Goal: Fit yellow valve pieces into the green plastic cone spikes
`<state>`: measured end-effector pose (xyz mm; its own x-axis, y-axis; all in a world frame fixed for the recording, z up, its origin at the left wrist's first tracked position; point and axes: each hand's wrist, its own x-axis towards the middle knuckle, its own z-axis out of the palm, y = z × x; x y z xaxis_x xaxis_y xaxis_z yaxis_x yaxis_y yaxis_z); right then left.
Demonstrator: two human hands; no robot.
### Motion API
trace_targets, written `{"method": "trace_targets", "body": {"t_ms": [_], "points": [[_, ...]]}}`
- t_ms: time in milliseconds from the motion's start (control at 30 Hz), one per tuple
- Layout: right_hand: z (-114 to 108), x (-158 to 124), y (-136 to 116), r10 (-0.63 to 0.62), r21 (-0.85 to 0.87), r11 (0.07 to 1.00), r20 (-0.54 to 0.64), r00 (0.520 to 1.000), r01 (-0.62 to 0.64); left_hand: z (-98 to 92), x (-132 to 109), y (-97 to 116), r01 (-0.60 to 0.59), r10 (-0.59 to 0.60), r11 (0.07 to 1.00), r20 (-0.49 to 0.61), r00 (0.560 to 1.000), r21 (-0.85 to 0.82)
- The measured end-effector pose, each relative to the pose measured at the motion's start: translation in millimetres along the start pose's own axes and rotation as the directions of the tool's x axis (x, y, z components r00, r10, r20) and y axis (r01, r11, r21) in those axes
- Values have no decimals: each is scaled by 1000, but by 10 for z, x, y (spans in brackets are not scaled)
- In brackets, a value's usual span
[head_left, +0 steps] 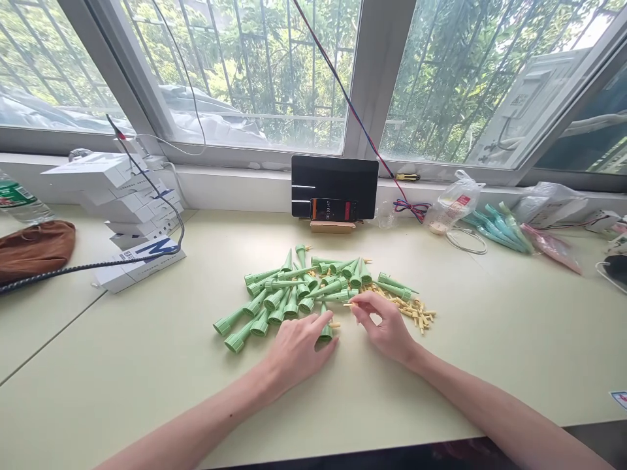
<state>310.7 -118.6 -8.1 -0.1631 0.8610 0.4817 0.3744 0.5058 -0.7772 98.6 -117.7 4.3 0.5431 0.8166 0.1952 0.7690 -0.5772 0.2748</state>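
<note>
1. Left hand (304,343): partly open, thumb and fingers curved around one green spike (325,334). Firmness of grip cannot be told, as the fingers hide part of the spike. A yellow peg (335,324) projects from its side, between thumb and index finger.
2. Right hand (376,321): thumb and forefinger closed in a pinch on a second peg (347,305), which points toward the left hand.
3. Location of stock: the spike heap (291,304) lies on the counter (206,408) beyond both hands, spreading out left of the left hand. The loose peg pile (420,314) lies just beyond and to the right of the right hand.
4. Handling, spikes: judged light, stiff plastic, fairly smooth and liable to roll. Recommended hold is the wide, ribbed collar; the slender tip offers less purchase.
5. Handling, pegs: judged very light, firm and easily dropped. Recommended hold is a fingertip pinch near one end, leaving the other clear.
6. Count: hands, two; spike within the left hand's curve, one; peg in the right hand's pinch, one. Heaped spikes, roughly two dozen, overlap preventing an exact figure. Loose pegs, dozens, not individually countable.
</note>
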Motion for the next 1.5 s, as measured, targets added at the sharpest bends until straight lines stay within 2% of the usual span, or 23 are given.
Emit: {"method": "trace_targets", "body": {"t_ms": [433, 1000, 1500], "points": [[9, -1, -12, 17, 8, 1000, -12, 1000, -17, 0, -2, 9, 15, -20, 995, -48, 999, -94], [-2, 1, -55, -32, -21, 999, 66, 997, 34, -35, 17, 22, 61, -53, 992, 77, 996, -111], [2, -13, -67, 30, -13, 1000, 130, 991, -28, -57, 27, 28, 53, -43, 987, 70, 997, -152]]}}
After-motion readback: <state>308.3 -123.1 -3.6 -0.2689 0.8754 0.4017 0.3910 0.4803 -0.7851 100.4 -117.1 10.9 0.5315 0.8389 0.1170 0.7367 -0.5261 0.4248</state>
